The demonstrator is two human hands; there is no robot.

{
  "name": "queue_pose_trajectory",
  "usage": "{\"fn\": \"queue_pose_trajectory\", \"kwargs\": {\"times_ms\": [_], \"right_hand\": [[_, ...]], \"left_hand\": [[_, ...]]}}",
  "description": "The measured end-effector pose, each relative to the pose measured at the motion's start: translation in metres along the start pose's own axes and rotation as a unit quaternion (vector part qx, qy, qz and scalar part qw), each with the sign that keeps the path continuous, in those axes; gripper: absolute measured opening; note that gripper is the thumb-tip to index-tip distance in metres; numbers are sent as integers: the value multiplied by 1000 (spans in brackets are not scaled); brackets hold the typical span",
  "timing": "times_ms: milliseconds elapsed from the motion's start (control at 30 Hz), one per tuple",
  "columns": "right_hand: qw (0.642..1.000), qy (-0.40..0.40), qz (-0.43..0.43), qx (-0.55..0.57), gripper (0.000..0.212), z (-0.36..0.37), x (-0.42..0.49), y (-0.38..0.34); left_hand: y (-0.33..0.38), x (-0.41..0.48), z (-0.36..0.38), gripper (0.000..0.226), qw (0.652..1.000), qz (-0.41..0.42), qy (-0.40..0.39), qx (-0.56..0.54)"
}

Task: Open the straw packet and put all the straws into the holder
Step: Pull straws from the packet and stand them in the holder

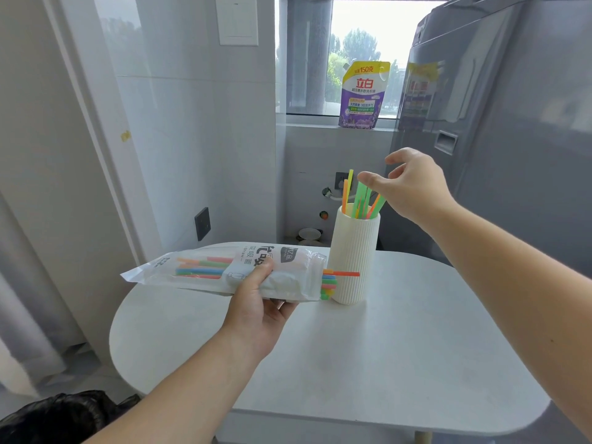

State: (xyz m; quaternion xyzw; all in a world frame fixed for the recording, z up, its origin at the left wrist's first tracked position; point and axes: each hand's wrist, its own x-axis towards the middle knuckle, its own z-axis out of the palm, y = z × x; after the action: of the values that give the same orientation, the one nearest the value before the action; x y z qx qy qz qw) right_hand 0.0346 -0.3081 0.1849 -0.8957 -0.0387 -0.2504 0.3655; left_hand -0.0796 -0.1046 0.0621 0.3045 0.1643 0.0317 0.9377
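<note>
The left hand (256,302) grips the straw packet (288,261) around its middle and holds it level above the table (400,363). The open end is turned toward the holder (354,254), probably so the remaining straws (333,280) poking out are easy to reach. The right hand (413,184) hovers over the holder with loose fingers, grasping nothing. Several straws in the holder (360,200) stand leaning against its rim.
</note>
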Motion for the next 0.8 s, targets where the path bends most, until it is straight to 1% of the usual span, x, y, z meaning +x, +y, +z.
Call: {"fn": "queue_pose_trajectory", "kwargs": {"times_ms": [67, 200, 233, 267, 333, 400, 433, 467, 500, 533, 567, 600, 633, 667, 700, 733, 800], "right_hand": [[1000, 26, -6, 3, 61, -3, -7, 1], [996, 67, -10, 55, 33, -10, -36, 0], [996, 66, -7, 67, 30, -10, -49, 1], [996, 58, -2, 72, 31, -9, -62, 1], [998, 15, 15, 62, 37, 0, -90, 8], [991, -59, 73, 97, 41, 13, -111, 17], [975, -102, 134, 148, 43, 20, -118, 21], [944, -143, 214, 209, 47, 26, -125, 22], [901, -173, 290, 273, 51, 31, -130, 23], [855, -190, 349, 334, 55, 35, -136, 22], [816, -196, 386, 384, 56, 39, -141, 22], [788, -196, 406, 421, 56, 42, -145, 22], [770, -194, 413, 446, 54, 45, -148, 24], [760, -191, 416, 462, 52, 47, -151, 24], [757, -186, 416, 468, 50, 49, -152, 24], [761, -180, 416, 464, 47, 49, -153, 25], [782, -173, 412, 436, 44, 49, -152, 25]], "left_hand": [[0, 0, 0, 29, 1000, -1, -1, 0], [1, 0, 0, 26, 1000, 1, -3, 3], [1, 0, 0, 25, 1000, 2, -5, 6], [1, -1, 1, 25, 1000, 2, -8, 11], [2, -2, 0, 23, 1000, 5, -18, 23], [3, -3, 2, 26, 998, 16, -32, 42], [3, -4, 3, 30, 997, 26, -42, 56], [3, -4, 5, 33, 995, 40, -51, 74], [3, -4, 7, 36, 992, 57, -59, 97], [3, -5, 10, 37, 987, 76, -67, 123], [2, -6, 12, 37, 981, 98, -73, 150], [2, -7, 13, 37, 974, 120, -76, 175], [1, -9, 14, 38, 966, 142, -77, 200], [0, -9, 15, 41, 958, 161, -82, 223], [-2, -11, 15, 43, 952, 173, -87, 239], [-3, -11, 15, 43, 949, 176, -88, 246], [-4, -12, 14, 40, 956, 165, -77, 231]]}}
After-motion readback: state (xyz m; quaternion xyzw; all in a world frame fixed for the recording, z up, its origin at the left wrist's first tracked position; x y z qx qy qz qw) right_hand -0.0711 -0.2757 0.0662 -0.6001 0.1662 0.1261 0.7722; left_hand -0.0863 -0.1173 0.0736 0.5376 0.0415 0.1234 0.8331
